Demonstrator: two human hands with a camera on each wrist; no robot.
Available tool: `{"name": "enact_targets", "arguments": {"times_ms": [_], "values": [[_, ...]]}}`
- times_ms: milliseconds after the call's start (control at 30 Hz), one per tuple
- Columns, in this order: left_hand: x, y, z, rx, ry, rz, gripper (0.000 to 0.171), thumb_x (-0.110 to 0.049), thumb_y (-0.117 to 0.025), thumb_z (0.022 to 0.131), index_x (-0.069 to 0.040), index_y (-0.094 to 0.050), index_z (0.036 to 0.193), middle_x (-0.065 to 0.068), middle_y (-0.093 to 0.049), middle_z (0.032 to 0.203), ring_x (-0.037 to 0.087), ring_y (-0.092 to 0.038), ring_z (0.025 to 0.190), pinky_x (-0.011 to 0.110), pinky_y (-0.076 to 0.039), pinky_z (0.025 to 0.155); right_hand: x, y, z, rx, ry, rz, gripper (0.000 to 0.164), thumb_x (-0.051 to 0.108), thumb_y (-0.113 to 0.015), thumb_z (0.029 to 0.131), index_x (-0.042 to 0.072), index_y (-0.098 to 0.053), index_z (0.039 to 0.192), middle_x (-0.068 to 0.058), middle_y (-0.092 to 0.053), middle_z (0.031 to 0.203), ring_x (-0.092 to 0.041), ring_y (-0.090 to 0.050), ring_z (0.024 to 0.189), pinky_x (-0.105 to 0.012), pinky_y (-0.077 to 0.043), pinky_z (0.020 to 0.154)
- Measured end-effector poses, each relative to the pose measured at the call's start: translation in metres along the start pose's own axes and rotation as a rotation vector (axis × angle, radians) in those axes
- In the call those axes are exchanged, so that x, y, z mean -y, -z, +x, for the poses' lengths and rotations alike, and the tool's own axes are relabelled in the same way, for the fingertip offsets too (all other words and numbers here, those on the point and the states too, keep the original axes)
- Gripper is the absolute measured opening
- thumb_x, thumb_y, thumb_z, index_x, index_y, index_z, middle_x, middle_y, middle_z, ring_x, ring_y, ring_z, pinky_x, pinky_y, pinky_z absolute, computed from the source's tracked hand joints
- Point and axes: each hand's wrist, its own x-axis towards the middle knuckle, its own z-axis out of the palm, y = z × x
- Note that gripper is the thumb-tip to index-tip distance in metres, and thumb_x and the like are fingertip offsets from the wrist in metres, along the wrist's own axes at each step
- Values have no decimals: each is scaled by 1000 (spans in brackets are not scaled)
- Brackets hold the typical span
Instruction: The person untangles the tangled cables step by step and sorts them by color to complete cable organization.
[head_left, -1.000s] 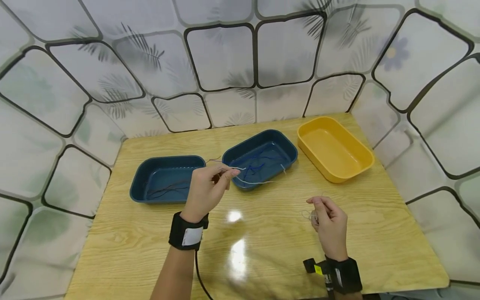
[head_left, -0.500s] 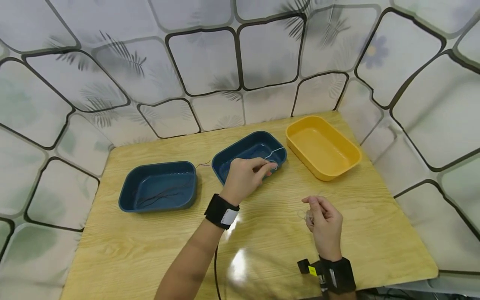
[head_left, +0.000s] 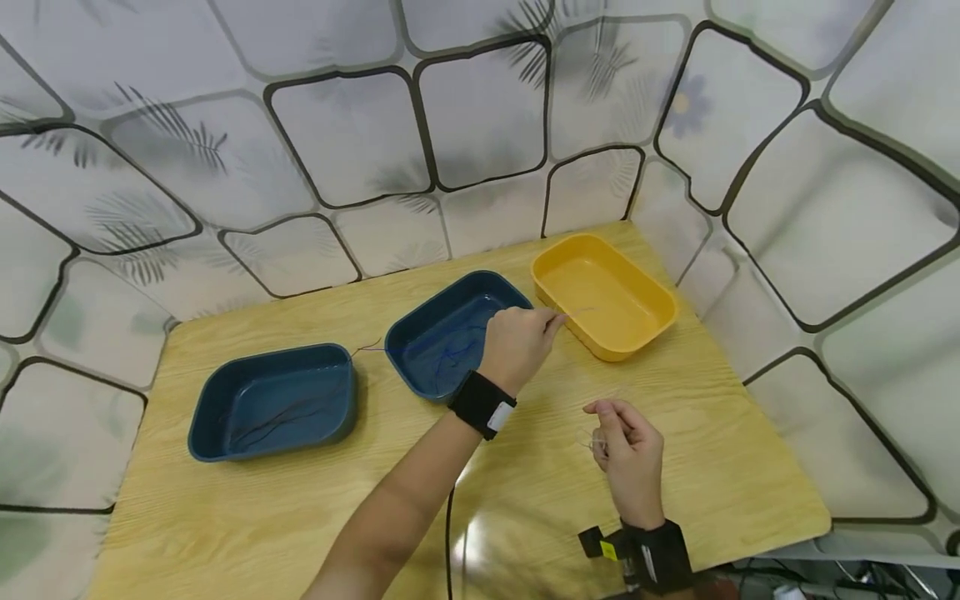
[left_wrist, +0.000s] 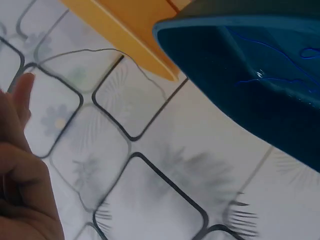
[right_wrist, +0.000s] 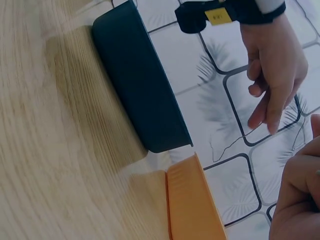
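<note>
Between thumb and finger my left hand (head_left: 517,346) pinches a thin pale string (left_wrist: 87,50). The hand is at the left edge of the yellow tray (head_left: 603,287), and the string's loose end trails toward the tray's inside. In the right wrist view that string (right_wrist: 227,150) hangs bent from the left hand's fingertips (right_wrist: 272,122). My right hand (head_left: 633,467) is above the table in front of the yellow tray, its fingers curled round several fine pale strings (head_left: 591,442). Blue strings (head_left: 450,354) lie in the middle dark blue tray (head_left: 397,329), partly behind the left arm.
A second dark blue tray (head_left: 247,379), at the left, contains several dark strings (head_left: 273,423). A thin reddish string (head_left: 367,346) spans between the two blue trays. A black cable (head_left: 448,533) runs down from the left wrist. A patterned curtain (head_left: 345,133) surrounds the wooden table (head_left: 225,517).
My left hand has carried the pale string rightward across the middle tray to the yellow tray. The right hand keeps its hold in about the same place. The head view has turned right.
</note>
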Motion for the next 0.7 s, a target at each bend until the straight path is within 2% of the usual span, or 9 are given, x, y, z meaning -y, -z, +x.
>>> {"name": "enact_targets", "arguments": {"times_ms": [133, 200, 333, 433, 567, 700], "values": [[-10, -21, 9, 58, 1, 156, 38, -29, -66, 100, -15, -61, 65, -5, -27, 51, 11, -33, 43, 25, -28, 41, -5, 7, 0, -8, 11, 18, 24, 5, -47, 108, -14, -62, 104, -2, -36, 49, -13, -27, 38, -30, -24, 35], [-14, -32, 15, 67, -21, 198, 40, -28, -66, 100, -16, -60, 63, -4, -27, 52, 12, -34, 43, 26, -31, 40, -8, 11, 1, -21, 6, 21, 25, 6, -47, 108, -14, -62, 103, -2, -36, 49, -13, -27, 37, -30, -23, 34], [-20, -52, 28, 93, -55, 237, 34, -15, -64, 100, -16, -64, 66, -4, -35, 53, 11, -36, 45, 29, -35, 41, -12, 19, 4, -40, -8, 24, 26, 7, -47, 108, -14, -62, 103, -2, -36, 49, -13, -26, 37, -29, -23, 34], [-24, -64, 35, 135, -56, 253, 30, -6, -64, 96, -15, -66, 69, -4, -42, 55, 10, -40, 48, 30, -39, 42, -15, 23, 6, -46, -12, 22, 26, 8, -47, 108, -13, -62, 103, -2, -36, 49, -13, -27, 37, -28, -24, 34], [-29, -80, 43, 204, -29, 269, 27, -5, -64, 97, -16, -68, 72, -4, -48, 58, 11, -47, 51, 32, -43, 44, -17, 29, 8, -60, -20, 18, 26, 9, -47, 108, -12, -63, 102, -2, -36, 48, -14, -27, 36, -27, -24, 33], [-33, -98, 48, 240, -48, 313, 24, -6, -63, 98, -16, -71, 78, -4, -53, 62, 10, -52, 54, 32, -47, 45, -20, 34, 11, -72, -26, 30, 27, 8, -48, 108, -14, -62, 102, -2, -36, 48, -14, -25, 35, -26, -23, 33]]}}
